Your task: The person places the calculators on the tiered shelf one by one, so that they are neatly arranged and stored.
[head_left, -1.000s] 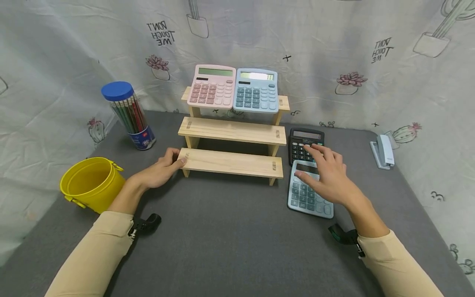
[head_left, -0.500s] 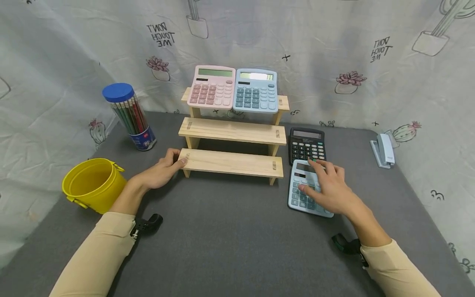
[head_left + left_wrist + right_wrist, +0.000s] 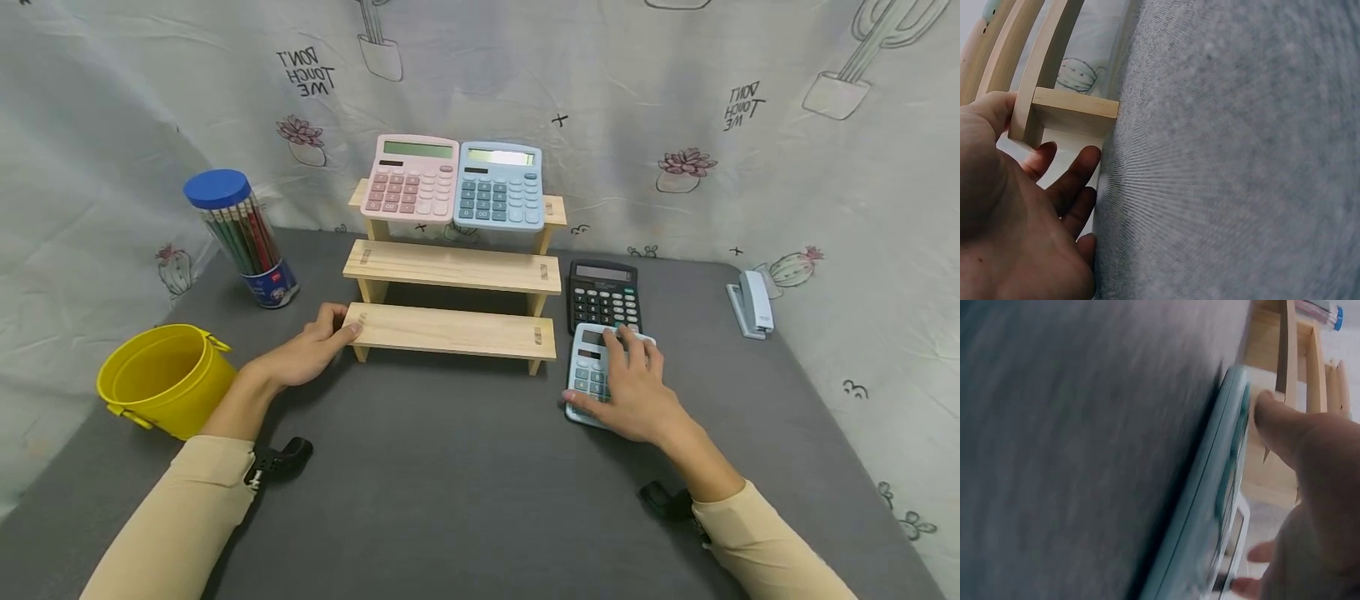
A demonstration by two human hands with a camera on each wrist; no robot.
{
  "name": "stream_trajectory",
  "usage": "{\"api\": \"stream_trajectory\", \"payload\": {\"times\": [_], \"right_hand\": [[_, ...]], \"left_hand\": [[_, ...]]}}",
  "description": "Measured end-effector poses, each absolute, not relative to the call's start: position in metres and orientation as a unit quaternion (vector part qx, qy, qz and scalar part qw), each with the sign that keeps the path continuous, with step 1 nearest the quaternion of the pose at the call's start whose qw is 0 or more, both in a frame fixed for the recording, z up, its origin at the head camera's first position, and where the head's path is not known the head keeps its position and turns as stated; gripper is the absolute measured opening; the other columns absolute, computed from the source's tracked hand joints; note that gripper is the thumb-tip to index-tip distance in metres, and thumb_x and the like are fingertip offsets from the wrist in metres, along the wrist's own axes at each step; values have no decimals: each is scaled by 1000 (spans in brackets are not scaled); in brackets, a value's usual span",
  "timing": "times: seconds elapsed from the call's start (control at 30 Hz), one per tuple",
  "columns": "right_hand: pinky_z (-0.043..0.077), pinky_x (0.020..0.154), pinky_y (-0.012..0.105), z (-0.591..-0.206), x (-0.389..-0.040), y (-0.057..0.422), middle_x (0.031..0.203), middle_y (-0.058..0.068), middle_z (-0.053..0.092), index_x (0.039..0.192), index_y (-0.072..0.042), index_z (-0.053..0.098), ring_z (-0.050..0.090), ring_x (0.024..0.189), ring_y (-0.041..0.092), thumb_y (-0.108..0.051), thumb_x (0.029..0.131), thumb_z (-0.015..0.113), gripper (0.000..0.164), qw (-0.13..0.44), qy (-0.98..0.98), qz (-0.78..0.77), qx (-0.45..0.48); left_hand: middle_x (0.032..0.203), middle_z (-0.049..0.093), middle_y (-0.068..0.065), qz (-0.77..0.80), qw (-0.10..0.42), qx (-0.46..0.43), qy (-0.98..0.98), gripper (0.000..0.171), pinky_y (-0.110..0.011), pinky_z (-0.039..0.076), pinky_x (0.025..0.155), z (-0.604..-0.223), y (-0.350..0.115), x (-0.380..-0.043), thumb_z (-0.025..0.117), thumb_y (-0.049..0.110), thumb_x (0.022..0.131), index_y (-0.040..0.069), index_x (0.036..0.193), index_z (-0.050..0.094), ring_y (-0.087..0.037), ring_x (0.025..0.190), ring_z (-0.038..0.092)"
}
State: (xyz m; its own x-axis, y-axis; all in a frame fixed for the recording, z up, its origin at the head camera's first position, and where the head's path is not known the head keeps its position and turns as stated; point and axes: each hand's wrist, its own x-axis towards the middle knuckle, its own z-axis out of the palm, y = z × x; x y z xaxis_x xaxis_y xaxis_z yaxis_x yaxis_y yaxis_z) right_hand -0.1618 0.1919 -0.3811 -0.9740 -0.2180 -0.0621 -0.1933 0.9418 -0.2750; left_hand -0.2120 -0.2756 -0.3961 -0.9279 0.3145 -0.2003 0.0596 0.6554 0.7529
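Note:
A three-tier wooden shelf (image 3: pixel 450 329) stands at the middle of the table. My left hand (image 3: pixel 303 350) holds the left end of its lowest board, thumb on top and the other fingers under and beside it, as the left wrist view shows. My right hand (image 3: pixel 637 400) is spread over a light blue calculator (image 3: pixel 587 372) lying to the right of the shelf. Its thumb is at the calculator's left edge and its fingertips lie over the display end, hiding much of the keypad. Just behind lies a black calculator (image 3: pixel 600 298), slightly overlapped by the blue one in this view.
On the top tier lean a pink calculator (image 3: pixel 412 179) and another light blue calculator (image 3: pixel 498 187), side by side. At left are a yellow bucket (image 3: pixel 168 383) and a blue-lidded tub of pencils (image 3: pixel 243 237). A pale stapler (image 3: pixel 752 304) lies at far right, before a patterned curtain.
My right hand has come down and back from over the black calculator onto the light blue one. The view has shifted slightly. My left hand keeps its place on the shelf.

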Motion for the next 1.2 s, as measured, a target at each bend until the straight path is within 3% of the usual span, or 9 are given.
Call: {"api": "stream_trajectory", "payload": {"times": [0.13,0.37,0.63,0.83,1.07,1.2], "right_hand": [[39,79,67,-380,-163,184,153,23,-2,151,-8,1,-2,134,52,-74,72,59,118,59,983,-136,-104],[24,88,75,-375,-162,194,153,20,-2,151,-13,4,-3,133,56,-61,73,70,113,86,978,-142,-126],[27,87,73,-379,-161,200,153,20,-7,151,-16,4,5,131,59,-76,63,66,124,90,979,-149,-104],[34,75,69,-380,-162,207,153,19,-9,151,-18,4,19,122,58,-59,65,77,120,66,983,-143,-94],[29,71,58,-378,-162,214,154,14,-11,151,-20,8,16,122,53,-41,62,81,117,32,978,-186,-88],[27,77,66,-378,-160,217,154,15,-8,151,-18,10,13,124,54,-38,64,82,114,20,972,-221,-82]], "left_hand": [[132,28,-24,412,157,106,891,58,-56,16,97,-394,-278,-210,34,51,99,5,132,19,-42,122,18],[133,26,-25,411,166,103,891,59,-57,15,97,-393,-280,-211,33,51,99,5,133,17,-42,123,17],[126,31,-25,401,167,93,896,60,-55,19,93,-386,-281,-213,34,54,98,8,133,17,-40,120,19],[122,33,-24,405,163,99,894,59,-53,19,92,-390,-277,-214,35,52,98,7,132,18,-40,118,19],[123,30,-23,410,166,94,892,59,-55,18,93,-395,-276,-212,35,54,98,9,132,18,-41,119,17],[127,28,-23,408,167,96,892,59,-56,17,94,-396,-277,-212,34,54,98,10,133,18,-42,121,16]]}}
